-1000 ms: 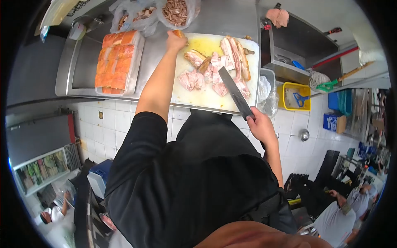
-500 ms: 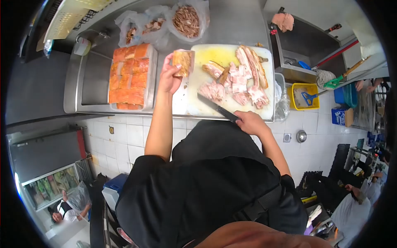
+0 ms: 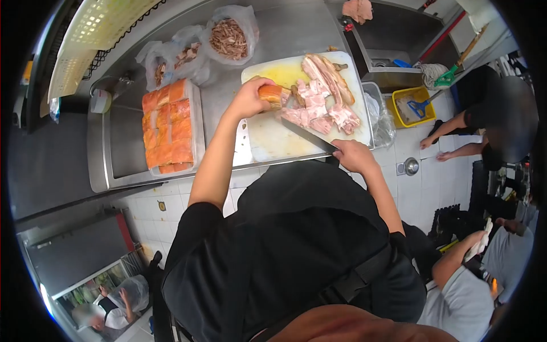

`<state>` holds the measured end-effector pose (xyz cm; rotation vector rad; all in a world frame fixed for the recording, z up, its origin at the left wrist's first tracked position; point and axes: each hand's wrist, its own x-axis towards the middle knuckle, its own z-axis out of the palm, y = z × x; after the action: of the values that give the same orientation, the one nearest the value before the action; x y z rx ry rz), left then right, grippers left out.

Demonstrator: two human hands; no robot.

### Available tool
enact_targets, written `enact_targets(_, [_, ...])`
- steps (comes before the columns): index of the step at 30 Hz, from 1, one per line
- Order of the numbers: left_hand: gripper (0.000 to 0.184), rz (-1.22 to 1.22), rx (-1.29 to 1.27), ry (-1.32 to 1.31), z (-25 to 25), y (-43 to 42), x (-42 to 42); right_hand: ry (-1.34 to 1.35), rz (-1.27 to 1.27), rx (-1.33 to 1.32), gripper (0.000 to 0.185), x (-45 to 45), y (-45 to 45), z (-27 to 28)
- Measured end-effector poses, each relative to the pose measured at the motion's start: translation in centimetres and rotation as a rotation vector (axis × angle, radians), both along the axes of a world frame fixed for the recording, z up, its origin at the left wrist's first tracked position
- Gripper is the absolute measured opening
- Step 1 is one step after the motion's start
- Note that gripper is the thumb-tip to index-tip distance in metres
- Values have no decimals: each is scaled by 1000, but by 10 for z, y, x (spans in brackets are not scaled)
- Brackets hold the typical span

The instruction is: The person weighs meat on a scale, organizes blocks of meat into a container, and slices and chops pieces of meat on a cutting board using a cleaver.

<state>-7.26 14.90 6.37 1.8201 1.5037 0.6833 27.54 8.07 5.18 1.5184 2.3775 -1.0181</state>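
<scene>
Over the white rectangular cutting board's (image 3: 268, 145) left part, the left hand (image 3: 250, 98) grips a golden-brown, layered block of meat (image 3: 273, 97); at its near edge, the right hand's (image 3: 354, 155) fingers wrap the handle of a long, dark, flat-bladed knife (image 3: 309, 137). Moist pale-pink meat pieces (image 3: 315, 105) lie on the board. Left of it, orange blocks (image 3: 171, 125) fill a pale tray (image 3: 199, 128). Smooth grey steel counter (image 3: 285, 28) beneath it
</scene>
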Motion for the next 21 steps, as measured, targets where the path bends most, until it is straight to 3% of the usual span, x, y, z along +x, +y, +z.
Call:
enact_targets(3, [56, -139, 40, 176, -43, 37, 2, -4, -5, -8, 34, 6, -4, 3])
enact_targets(4, [57, -218, 104, 259, -42, 46, 7, -4, -10, -23, 33, 5, -4, 2])
enact_targets(5, [66, -234, -3, 416, -40, 55, 9, -5, -14, -37, 33, 5, -3, 2])
enact_targets(6, [66, -235, -4, 413, -38, 63, 8, -7, -14, -38, 33, 5, -2, 3])
enact_targets(8, [77, -306, -634, 282, -25, 70, 11, -8, -13, -40, 33, 5, -3, 3])
enact_targets(9, [91, -355, -719, 303, -25, 71, 10, -7, -11, -49, 33, 6, -4, 1])
enact_targets(10, [91, -352, -727, 302, -25, 65, 10, 3, -10, -35, 33, 7, -5, -2])
enact_targets(12, [100, -420, -333, 592, -28, 44, 9, 18, -4, -30, 32, 9, -4, -5])
enact_targets(15, [101, -317, -295, 619, -25, 25, 4, 7, 12, -48, 32, 12, -2, -1])
enact_targets(18, [92, -196, -120, 464, -36, -3, -8, 1, 23, -36, 31, 14, 0, 4])
enact_targets(21, [88, -115, -197, 337, -34, -22, -5, -12, 14, -48, 30, 14, 4, 7])
